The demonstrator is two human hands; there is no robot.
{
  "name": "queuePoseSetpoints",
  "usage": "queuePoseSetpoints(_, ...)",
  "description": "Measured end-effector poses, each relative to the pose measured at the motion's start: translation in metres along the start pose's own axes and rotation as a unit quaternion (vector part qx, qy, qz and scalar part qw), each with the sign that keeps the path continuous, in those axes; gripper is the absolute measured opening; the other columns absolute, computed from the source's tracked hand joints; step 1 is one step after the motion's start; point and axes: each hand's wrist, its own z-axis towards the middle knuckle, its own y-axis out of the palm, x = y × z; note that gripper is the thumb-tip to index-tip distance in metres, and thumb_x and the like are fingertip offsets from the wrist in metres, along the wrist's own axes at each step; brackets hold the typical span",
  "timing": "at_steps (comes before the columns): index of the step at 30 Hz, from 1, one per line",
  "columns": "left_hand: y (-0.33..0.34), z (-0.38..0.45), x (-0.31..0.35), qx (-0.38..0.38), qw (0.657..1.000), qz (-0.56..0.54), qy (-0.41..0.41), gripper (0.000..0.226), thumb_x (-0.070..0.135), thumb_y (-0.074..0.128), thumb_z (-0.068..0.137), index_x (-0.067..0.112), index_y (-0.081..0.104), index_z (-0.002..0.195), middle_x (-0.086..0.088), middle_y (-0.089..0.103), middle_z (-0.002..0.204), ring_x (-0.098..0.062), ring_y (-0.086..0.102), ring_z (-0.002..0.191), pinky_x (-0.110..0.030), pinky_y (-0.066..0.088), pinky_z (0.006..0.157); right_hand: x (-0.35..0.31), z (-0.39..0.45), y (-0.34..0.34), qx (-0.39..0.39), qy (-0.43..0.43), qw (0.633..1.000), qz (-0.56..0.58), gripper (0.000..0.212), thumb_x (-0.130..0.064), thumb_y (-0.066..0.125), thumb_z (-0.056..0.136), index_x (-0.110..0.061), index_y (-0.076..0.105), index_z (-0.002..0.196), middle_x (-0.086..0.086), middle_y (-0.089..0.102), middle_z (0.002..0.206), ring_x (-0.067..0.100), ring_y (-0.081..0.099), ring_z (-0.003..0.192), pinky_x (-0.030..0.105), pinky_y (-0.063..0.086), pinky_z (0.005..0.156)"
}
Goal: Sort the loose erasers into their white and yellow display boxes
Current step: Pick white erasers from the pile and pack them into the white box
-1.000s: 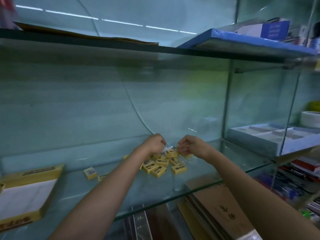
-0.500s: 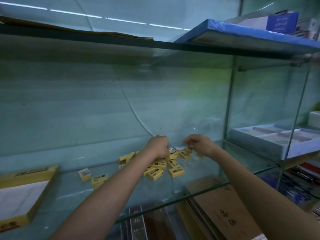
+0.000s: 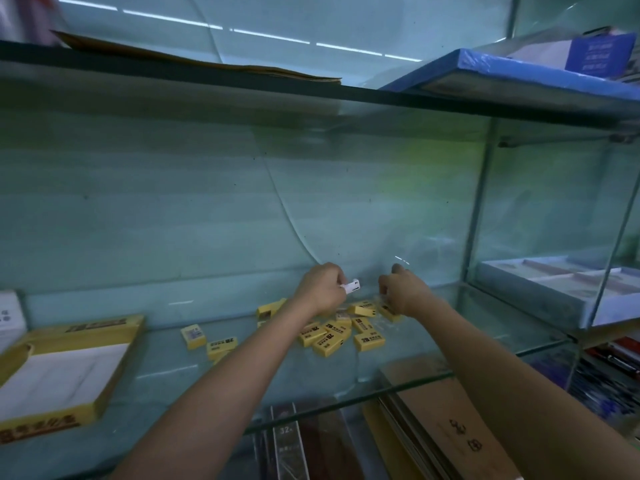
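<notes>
A heap of several yellow erasers [image 3: 341, 332] lies on the glass shelf [image 3: 166, 375], with two strays [image 3: 194, 336] to its left. My left hand [image 3: 322, 289] is lifted above the heap, pinching a small white eraser [image 3: 352, 285] between its fingertips. My right hand [image 3: 401, 292] reaches into the heap's right side, fingers curled down onto a yellow eraser [image 3: 389, 311]; whether it grips it is unclear. A yellow display box [image 3: 69, 372] with a white inside lies open at the far left of the shelf.
A white box [image 3: 10, 313] stands behind the yellow one. A glass divider [image 3: 479, 209] bounds the shelf on the right; beyond it sits a grey tray [image 3: 554, 285]. Brown boards [image 3: 443, 420] lie on the level below. Another shelf runs overhead.
My left hand has risen off the heap with a white eraser now showing in its fingertips. My right hand stays low at the right side of the pile.
</notes>
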Motion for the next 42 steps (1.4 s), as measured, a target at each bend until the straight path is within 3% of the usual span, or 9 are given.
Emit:
queuePoseSetpoints(4, -0.020, -0.007, -0.013, 0.009, 0.997, -0.076, -0.030, 0.019, 0.012, 0.058, 0.084, 0.010, 0.069, 0.099, -0.006, 0.069, 0.103, -0.024, 0.064, 0.096, -0.028, 0.049, 0.080, -0.021, -0.007, -0.010, 0.084, 0.001, 0.976, 0.200, 0.022, -0.025, 0.050, 0.094, -0.006, 0.055, 0.105, 0.013, 0.058, 0.109, 0.026, 0.053, 0.096, 0.028, 0.040, 0.075)
queuePoseSetpoints(6, -0.032, -0.011, -0.020, 0.034, 0.987, -0.146, -0.050, 0.014, 0.009, 0.060, 0.084, 0.009, 0.071, 0.093, -0.007, 0.069, 0.095, -0.023, 0.066, 0.085, -0.028, 0.052, 0.075, -0.040, -0.014, -0.020, 0.081, -0.011, 0.940, 0.331, 0.016, -0.019, 0.051, 0.093, -0.006, 0.054, 0.102, 0.013, 0.065, 0.103, 0.021, 0.055, 0.087, 0.024, 0.037, 0.068)
queuePoseSetpoints(9, -0.051, -0.021, -0.029, 0.043, 0.936, -0.337, -0.097, 0.002, 0.007, 0.064, 0.085, 0.006, 0.064, 0.086, -0.018, 0.067, 0.091, -0.020, 0.065, 0.071, -0.026, 0.056, 0.062, -0.076, -0.026, -0.034, 0.035, -0.041, 0.872, 0.487, 0.006, -0.013, 0.048, 0.095, -0.014, 0.049, 0.089, 0.011, 0.066, 0.097, 0.017, 0.057, 0.082, 0.022, 0.040, 0.063)
queuePoseSetpoints(13, -0.082, -0.038, -0.047, 0.037, 0.900, -0.422, -0.098, 0.004, 0.004, 0.063, 0.085, 0.003, 0.060, 0.087, -0.012, 0.064, 0.076, -0.013, 0.063, 0.055, -0.019, 0.055, 0.049, -0.128, -0.033, -0.046, -0.006, -0.064, 0.815, 0.576, 0.017, -0.009, 0.045, 0.096, -0.015, 0.048, 0.080, 0.003, 0.061, 0.076, 0.010, 0.061, 0.065, 0.025, 0.047, 0.063)
queuePoseSetpoints(18, -0.129, -0.065, -0.081, 0.038, 0.904, -0.415, -0.093, 0.012, 0.001, 0.061, 0.085, 0.008, 0.056, 0.077, -0.008, 0.063, 0.073, -0.009, 0.063, 0.051, -0.019, 0.055, 0.050, -0.186, -0.042, -0.053, -0.019, -0.088, 0.769, 0.633, 0.017, -0.008, 0.046, 0.095, -0.014, 0.054, 0.082, 0.001, 0.062, 0.073, 0.008, 0.061, 0.062, 0.027, 0.050, 0.067)
queuePoseSetpoints(22, -0.168, -0.095, -0.118, 0.045, 0.916, -0.388, -0.092, 0.012, 0.000, 0.061, 0.085, 0.007, 0.055, 0.078, -0.009, 0.062, 0.072, -0.009, 0.062, 0.049, -0.021, 0.056, 0.050, -0.239, -0.051, -0.059, -0.036, -0.114, 0.776, 0.620, 0.014, -0.012, 0.046, 0.095, -0.014, 0.054, 0.084, 0.002, 0.063, 0.074, 0.004, 0.063, 0.061, 0.023, 0.049, 0.062)
queuePoseSetpoints(29, -0.229, -0.150, -0.191, 0.038, 0.945, -0.310, -0.099, 0.006, 0.001, 0.064, 0.082, 0.006, 0.060, 0.083, -0.010, 0.062, 0.075, -0.018, 0.061, 0.068, -0.023, 0.057, 0.063, -0.322, -0.068, -0.057, -0.094, -0.175, 0.755, 0.625, 0.009, -0.003, 0.049, 0.089, -0.010, 0.051, 0.087, 0.013, 0.064, 0.088, 0.015, 0.063, 0.069, 0.023, 0.050, 0.062)
queuePoseSetpoints(36, -0.271, -0.200, -0.257, 0.049, 0.953, -0.269, -0.132, 0.008, 0.000, 0.068, 0.079, 0.003, 0.065, 0.085, -0.008, 0.066, 0.075, -0.013, 0.065, 0.063, -0.022, 0.056, 0.065, -0.398, -0.086, -0.052, -0.124, -0.213, 0.749, 0.615, 0.017, 0.002, 0.058, 0.083, -0.013, 0.052, 0.088, 0.010, 0.065, 0.088, 0.014, 0.062, 0.072, 0.023, 0.048, 0.061)
queuePoseSetpoints(42, -0.291, -0.224, -0.300, 0.072, 0.981, -0.135, -0.117, 0.013, 0.004, 0.068, 0.080, 0.003, 0.070, 0.093, 0.002, 0.065, 0.075, -0.006, 0.057, 0.069, -0.020, 0.046, 0.070, -0.440, -0.094, -0.041, -0.072, -0.263, 0.816, 0.509, 0.020, -0.001, 0.058, 0.084, -0.014, 0.062, 0.100, -0.002, 0.059, 0.077, 0.007, 0.055, 0.067, 0.013, 0.043, 0.061)
